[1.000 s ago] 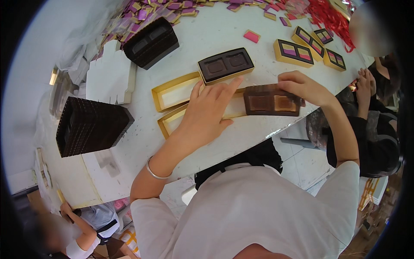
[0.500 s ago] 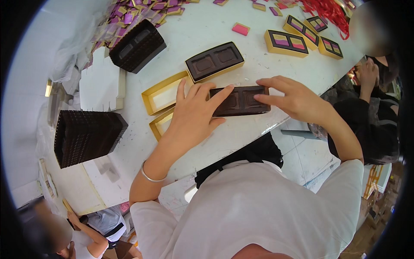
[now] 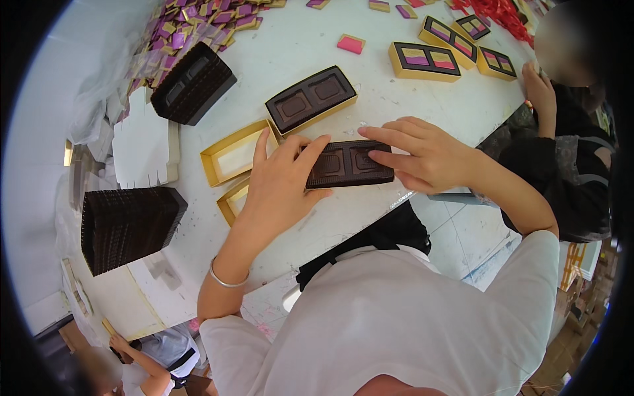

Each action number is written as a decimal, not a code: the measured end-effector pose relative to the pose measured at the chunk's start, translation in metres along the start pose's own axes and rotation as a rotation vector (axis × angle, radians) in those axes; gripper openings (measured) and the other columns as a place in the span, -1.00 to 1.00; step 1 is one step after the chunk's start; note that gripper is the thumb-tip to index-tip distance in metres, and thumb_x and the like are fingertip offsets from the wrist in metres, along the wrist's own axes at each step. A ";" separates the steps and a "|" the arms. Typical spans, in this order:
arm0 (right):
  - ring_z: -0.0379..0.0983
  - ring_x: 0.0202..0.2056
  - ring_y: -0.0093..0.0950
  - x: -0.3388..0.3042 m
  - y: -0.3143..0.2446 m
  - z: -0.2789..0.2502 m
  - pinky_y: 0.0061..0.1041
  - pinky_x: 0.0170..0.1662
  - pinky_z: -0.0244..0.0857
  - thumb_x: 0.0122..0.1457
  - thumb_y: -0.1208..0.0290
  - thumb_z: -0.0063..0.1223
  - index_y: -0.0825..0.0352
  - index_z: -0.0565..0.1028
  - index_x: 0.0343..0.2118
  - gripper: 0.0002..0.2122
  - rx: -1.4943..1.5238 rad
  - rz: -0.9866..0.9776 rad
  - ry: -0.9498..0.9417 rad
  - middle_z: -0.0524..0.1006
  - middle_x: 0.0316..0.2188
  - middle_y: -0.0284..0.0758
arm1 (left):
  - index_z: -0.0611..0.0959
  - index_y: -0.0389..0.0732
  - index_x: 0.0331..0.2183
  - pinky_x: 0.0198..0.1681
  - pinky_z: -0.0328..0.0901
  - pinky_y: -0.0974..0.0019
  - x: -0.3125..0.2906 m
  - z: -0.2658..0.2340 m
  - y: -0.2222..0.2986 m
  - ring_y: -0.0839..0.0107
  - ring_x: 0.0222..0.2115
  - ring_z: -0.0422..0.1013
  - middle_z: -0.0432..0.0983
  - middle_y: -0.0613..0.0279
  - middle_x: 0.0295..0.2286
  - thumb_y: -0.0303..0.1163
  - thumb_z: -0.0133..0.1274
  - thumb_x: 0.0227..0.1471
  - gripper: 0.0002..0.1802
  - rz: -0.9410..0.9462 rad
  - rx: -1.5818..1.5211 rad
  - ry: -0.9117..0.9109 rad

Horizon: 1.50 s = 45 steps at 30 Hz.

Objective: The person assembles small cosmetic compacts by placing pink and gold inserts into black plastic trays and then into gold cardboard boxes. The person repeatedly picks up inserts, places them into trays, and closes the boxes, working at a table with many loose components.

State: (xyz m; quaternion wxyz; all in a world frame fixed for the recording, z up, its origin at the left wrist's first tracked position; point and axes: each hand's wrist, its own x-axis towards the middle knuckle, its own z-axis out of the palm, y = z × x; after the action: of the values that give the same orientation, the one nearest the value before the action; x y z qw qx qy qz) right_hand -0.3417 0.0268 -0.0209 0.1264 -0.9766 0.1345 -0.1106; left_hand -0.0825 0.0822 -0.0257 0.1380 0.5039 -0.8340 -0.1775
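A dark brown plastic tray [image 3: 335, 167] with two square recesses lies near the table's front edge, between my hands. My left hand [image 3: 281, 181] grips its left end, with the thumb at the near side and spread fingers at the far side. My right hand [image 3: 429, 153] has fingertips on top of the tray's right half and along its right end. Just left of my left hand, an open gold box [image 3: 212, 164] with a pale inside stands beside a second gold box [image 3: 228, 206], partly hidden by that hand. Behind, a similar dark tray [image 3: 310, 100] sits in a gold box.
Stacks of dark trays [image 3: 132, 228] [image 3: 193, 84] stand left, beside white cartons [image 3: 142, 142]. Purple-and-gold wrapped pieces [image 3: 188, 33] are heaped at the back left. Filled gold boxes [image 3: 426, 63] and red shredded filler [image 3: 492, 20] lie far right. A co-worker's hand [image 3: 541, 92] rests near the right edge.
The whole view has shifted, so the table's things appear further left. My right fingers reach further over the tray. The co-worker's hand at the right has moved toward the table.
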 end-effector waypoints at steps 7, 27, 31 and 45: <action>0.00 0.21 -0.17 -0.009 -0.030 0.041 -0.14 0.23 -0.20 0.06 -0.21 -0.31 0.59 0.21 0.04 -0.20 -0.202 0.199 0.021 0.10 0.18 -0.05 | 0.42 -0.10 -0.02 0.18 -0.12 -0.06 -0.002 0.009 0.002 0.29 -0.25 0.35 0.35 0.23 -0.30 -0.19 0.32 -0.39 -0.20 -0.027 0.055 0.083; 0.19 0.10 -0.20 0.006 -0.017 0.045 -0.11 0.17 -0.02 0.07 0.23 0.03 0.24 0.35 -0.01 -0.59 -0.188 0.012 0.256 0.29 0.05 -0.10 | 0.63 -0.26 -0.49 -0.41 0.22 0.18 0.022 -0.085 -0.135 0.15 -0.52 0.38 0.43 0.13 -0.57 -0.46 0.18 -0.22 -0.88 -0.127 0.343 0.621; 0.18 0.08 -0.19 -0.001 0.009 0.046 -0.10 0.18 -0.05 0.10 0.32 -0.04 0.25 0.38 -0.04 -0.66 -0.228 -0.079 0.350 0.32 0.00 -0.11 | 0.57 -0.32 -0.55 -0.50 0.22 0.36 0.014 -0.090 -0.170 0.41 -0.63 0.29 0.41 0.22 -0.63 -0.49 0.27 -0.28 -0.81 -0.211 0.101 0.604; 0.03 0.19 -0.10 0.063 -0.015 -0.004 -0.05 0.17 -0.07 0.02 0.31 0.02 0.20 0.27 0.04 -0.53 -0.319 -0.339 0.788 0.05 0.18 0.04 | 0.53 -0.27 -0.27 -0.42 0.19 0.54 -0.031 -0.111 -0.021 0.54 -0.41 0.32 0.43 0.31 -0.38 -0.29 -0.03 0.10 -0.75 -0.203 -0.562 0.096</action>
State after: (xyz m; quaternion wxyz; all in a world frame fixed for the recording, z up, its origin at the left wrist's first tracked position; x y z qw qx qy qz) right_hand -0.2799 0.0219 -0.0013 -0.1064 -0.8754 0.0259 -0.4708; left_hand -0.0067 0.0833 0.0632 0.2930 0.5345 -0.6900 -0.3904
